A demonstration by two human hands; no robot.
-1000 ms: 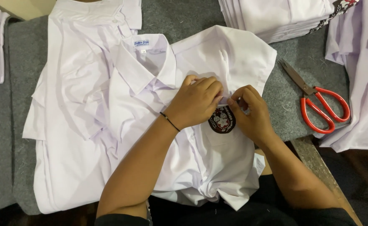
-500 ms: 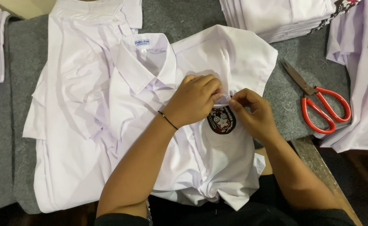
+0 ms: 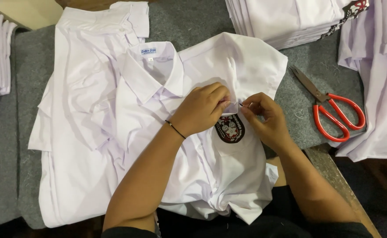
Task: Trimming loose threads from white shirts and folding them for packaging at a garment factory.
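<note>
Hands meet at the pocket top of the white shirt: we see left hand and right hand pinching its edge above the embroidered badge.

Bare forearms, thin black band on left wrist, dark clothing at the frame's bottom edge
</note>
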